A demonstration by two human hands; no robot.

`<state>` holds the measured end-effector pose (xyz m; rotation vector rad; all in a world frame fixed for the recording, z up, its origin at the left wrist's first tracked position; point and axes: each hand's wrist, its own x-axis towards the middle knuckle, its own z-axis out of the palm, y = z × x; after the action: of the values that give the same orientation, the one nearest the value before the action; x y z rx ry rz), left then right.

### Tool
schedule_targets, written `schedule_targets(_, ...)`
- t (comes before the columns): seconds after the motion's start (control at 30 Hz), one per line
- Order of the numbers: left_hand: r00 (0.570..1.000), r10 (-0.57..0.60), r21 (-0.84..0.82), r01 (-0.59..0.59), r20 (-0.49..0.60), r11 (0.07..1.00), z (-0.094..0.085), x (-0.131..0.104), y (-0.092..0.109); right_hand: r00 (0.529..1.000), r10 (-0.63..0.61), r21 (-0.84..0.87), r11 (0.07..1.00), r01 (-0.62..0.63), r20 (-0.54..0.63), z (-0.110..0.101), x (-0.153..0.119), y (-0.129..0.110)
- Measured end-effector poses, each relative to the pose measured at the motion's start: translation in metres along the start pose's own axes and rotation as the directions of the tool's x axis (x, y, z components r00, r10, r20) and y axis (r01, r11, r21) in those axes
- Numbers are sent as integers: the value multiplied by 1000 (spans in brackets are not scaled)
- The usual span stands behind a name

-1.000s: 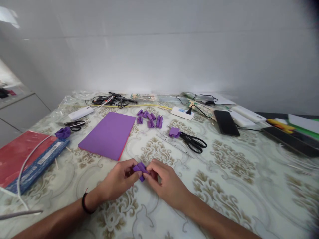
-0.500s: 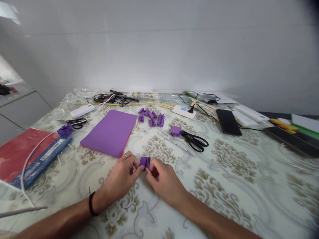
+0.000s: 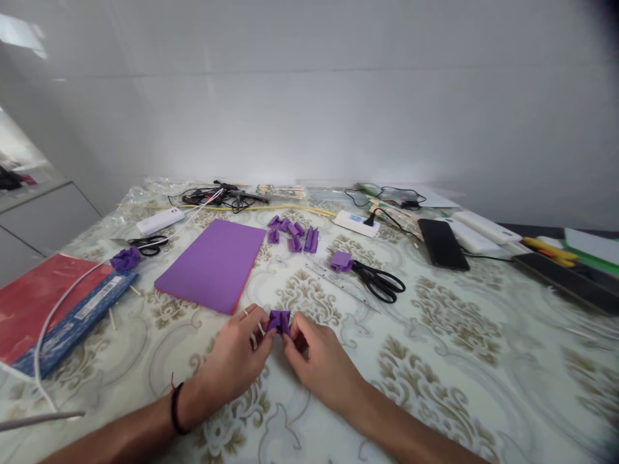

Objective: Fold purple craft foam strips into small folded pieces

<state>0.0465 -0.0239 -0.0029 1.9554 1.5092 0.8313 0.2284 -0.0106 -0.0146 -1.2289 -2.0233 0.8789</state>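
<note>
Between my two hands is a small folded piece of purple paper [image 3: 279, 320], its flaps partly raised. My left hand [image 3: 238, 351] pinches its left side between thumb and fingers. On the right side, the thumb and fingers of my right hand [image 3: 316, 354] grip it too. Beyond them lie several folded purple paper pieces [image 3: 294, 233] in a loose group. A stack of purple paper [image 3: 213, 264] with a red edge below rests left of that group. Black-handled scissors [image 3: 380, 280] lie to the right, their blades under a purple paper square [image 3: 342, 260].
A clear ruler [image 3: 338, 285] lies before the scissors. At left are a red and blue packet [image 3: 62, 303], a crumpled purple paper piece [image 3: 125, 258], a second pair of scissors [image 3: 149, 243] and a white cable [image 3: 46, 335]. A power strip [image 3: 356, 223] and phone [image 3: 442, 243] stand farther back.
The flaps of the held purple paper look more spread and symmetrical than before. Both hands stay on it with small finger shifts. The view has tilted slightly up.
</note>
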Motion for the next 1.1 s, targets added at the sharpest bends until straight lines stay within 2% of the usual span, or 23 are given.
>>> schedule_targets(0.3,997,-63,7,63,-34,998,-3,5,-3,999,-30,-50,998,29,-24,-2,2,0)
schedule_targets(0.47,995,-88,-10,88,-46,996,-8,9,-5,999,32,-48,998,-34,-27,-6,4,2)
schedule_targets(0.67,998,-46,-78,50,47,996,-9,8,-9,994,105,24,994,-105,-10,-8,10,4)
schedule_targets(0.83,991,-65,-13,67,114,998,-8,6,-5,996,89,-9,996,-89,18,-7,12,6)
schedule_targets(1.1,992,-90,141,77,88,987,-8,10,-5,999,-1,-187,982,8,37,-2,7,5)
